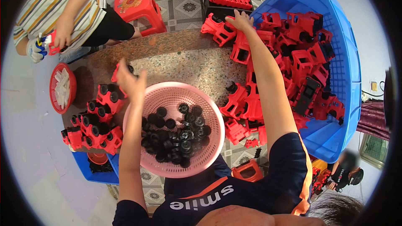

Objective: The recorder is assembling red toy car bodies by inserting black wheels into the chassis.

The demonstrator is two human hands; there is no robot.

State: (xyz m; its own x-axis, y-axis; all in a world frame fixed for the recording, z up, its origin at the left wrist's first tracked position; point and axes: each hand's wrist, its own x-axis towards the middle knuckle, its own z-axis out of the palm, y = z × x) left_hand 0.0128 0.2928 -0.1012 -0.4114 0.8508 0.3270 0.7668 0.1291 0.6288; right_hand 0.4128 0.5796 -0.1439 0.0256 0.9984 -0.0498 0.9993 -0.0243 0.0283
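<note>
My left hand (pixel 131 84) is over the left part of the stone table, thumb spread away from the fingers. Partly behind it is a red toy truck (pixel 115 74) with a black wheel; the hand touches or nearly touches it. Several red toy trucks with black wheels (pixel 97 117) lie clustered just nearer. My right hand (pixel 241 21) reaches far right with fingers apart, beside a red toy truck body (pixel 220 30) at the heap's edge. Between my forearms, a pink mesh basket (pixel 214 142) holds many loose black toy wheels (pixel 178 136).
A big blue crate (pixel 341 54) spills red truck bodies onto the granite table (pixel 167 65). At left, a person in a striped shirt holds a red part, beside a red basket (pixel 53 88) of white pieces. A red stool (pixel 136 6) and black crate (pixel 226 10) stand beyond.
</note>
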